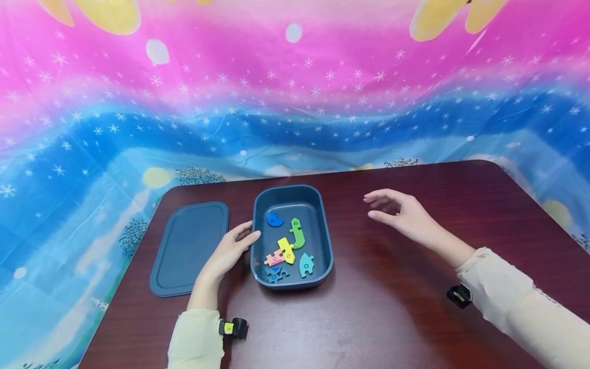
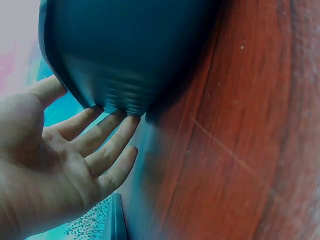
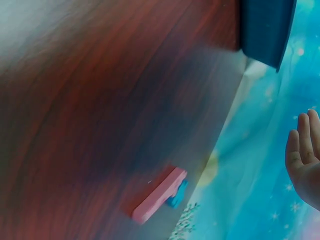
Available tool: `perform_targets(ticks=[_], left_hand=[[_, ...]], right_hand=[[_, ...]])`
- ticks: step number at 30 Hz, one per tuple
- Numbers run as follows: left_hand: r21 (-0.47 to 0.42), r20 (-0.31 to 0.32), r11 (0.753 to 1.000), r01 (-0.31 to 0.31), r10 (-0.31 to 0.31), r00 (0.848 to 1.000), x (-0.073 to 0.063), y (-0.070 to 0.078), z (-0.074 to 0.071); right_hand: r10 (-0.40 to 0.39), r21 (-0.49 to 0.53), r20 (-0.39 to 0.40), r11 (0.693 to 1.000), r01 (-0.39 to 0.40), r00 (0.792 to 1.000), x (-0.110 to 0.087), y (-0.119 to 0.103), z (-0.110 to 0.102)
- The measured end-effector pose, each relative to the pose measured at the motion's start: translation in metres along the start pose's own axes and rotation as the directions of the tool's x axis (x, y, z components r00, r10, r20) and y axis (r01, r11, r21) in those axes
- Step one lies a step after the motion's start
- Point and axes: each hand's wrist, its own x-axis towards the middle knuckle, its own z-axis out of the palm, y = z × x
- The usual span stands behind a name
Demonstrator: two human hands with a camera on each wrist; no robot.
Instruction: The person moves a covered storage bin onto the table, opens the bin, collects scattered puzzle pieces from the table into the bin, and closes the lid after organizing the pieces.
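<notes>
A dark blue-grey rectangular box (image 1: 328,246) stands open on the table. Inside lie several puzzle pieces: a blue one (image 1: 274,220), a green one (image 1: 298,236), a yellow one (image 1: 287,251), a pink one (image 1: 274,258), a teal one (image 1: 306,265) and a dark blue one (image 1: 275,275). My left hand (image 1: 232,248) holds the box's left side, thumb at the rim and fingertips against the outer wall (image 2: 120,95). To the right of the box, my right hand (image 1: 405,215) hovers above the table with fingers loosely bent and nothing in them.
A flat lid (image 1: 191,248) of matching colour lies left of the box. On the brown table (image 1: 369,318), the right wrist view shows a pink piece (image 3: 160,195) beside a blue one (image 3: 178,194), both hidden from the head view. A colourful cloth (image 1: 295,102) hangs behind the table.
</notes>
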Motion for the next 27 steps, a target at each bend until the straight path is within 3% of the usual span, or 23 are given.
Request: perform_targets(ticks=[27], left_hand=[[-0.004,-0.002,1.0,-0.001,0.001,1.0,0.002,-0.001,0.0]], right_hand=[[0.127,-0.068,-0.047,0.989,-0.13,0.991,-0.023,0.049,-0.028]])
